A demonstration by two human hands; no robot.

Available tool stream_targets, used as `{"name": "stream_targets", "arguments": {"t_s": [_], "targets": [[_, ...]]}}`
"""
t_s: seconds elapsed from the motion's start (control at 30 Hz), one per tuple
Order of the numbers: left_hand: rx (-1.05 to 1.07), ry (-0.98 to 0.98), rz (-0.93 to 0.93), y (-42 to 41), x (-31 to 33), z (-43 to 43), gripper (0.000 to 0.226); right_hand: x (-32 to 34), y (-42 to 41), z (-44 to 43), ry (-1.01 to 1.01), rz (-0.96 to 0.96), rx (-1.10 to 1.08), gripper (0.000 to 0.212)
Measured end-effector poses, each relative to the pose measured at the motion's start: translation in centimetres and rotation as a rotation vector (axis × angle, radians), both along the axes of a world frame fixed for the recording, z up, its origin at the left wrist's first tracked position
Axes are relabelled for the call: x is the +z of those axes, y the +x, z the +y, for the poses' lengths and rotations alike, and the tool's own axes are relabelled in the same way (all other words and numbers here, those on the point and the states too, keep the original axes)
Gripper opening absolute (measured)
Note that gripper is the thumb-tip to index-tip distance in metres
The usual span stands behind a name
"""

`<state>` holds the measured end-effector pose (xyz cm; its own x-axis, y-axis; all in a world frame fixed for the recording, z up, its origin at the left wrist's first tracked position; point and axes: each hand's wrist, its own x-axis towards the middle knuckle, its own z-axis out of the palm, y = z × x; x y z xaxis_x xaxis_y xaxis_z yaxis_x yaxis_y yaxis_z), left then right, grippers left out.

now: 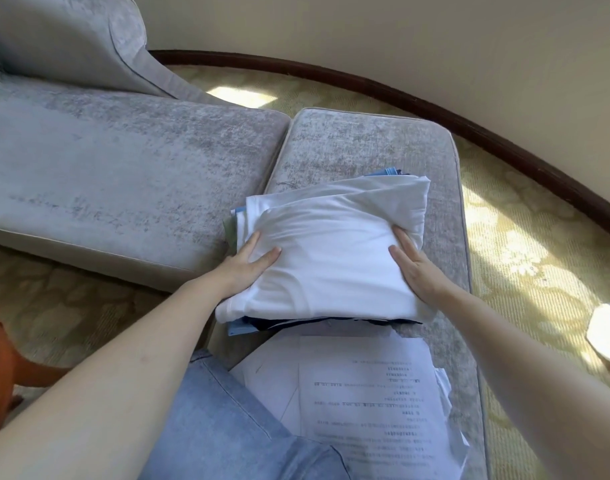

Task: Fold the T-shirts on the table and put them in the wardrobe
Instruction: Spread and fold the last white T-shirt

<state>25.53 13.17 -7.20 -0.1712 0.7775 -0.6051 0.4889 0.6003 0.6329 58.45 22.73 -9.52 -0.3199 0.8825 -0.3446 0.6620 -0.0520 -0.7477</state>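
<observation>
A folded white T-shirt (331,251) tops a small stack of folded clothes on a grey upholstered ottoman (362,143). Light blue and dark cloth edges (248,327) peek out beneath it. My left hand (251,265) lies on the stack's left side, fingers straight on top and the thumb side tucked by the edge. My right hand (414,265) presses the right side with straight fingers. Whether fingers reach under the stack is hidden.
Printed paper sheets (365,393) lie on the ottoman's near end, over my knee in blue jeans (220,427). A grey chaise (106,161) adjoins on the left. Patterned carpet (525,258) and a curved dark skirting board surround. A wooden chair leg (5,368) stands at left.
</observation>
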Motion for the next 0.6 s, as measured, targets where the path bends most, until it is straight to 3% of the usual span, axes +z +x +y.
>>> {"name": "stream_targets", "arguments": {"t_s": [0.37,0.5,0.6], "targets": [[0.045,0.095,-0.146,-0.07,-0.11,0.14,0.119,-0.35,-0.68,-0.26,0.035,0.129,-0.039,0.053],[0.068,0.162,-0.218,-0.11,-0.01,0.29,0.142,-0.31,-0.66,-0.04,0.040,0.137,-0.051,0.053],[0.083,0.178,-0.274,-0.52,-0.26,0.45,0.143,-0.38,-0.61,0.34,0.033,0.131,-0.042,0.053]]}}
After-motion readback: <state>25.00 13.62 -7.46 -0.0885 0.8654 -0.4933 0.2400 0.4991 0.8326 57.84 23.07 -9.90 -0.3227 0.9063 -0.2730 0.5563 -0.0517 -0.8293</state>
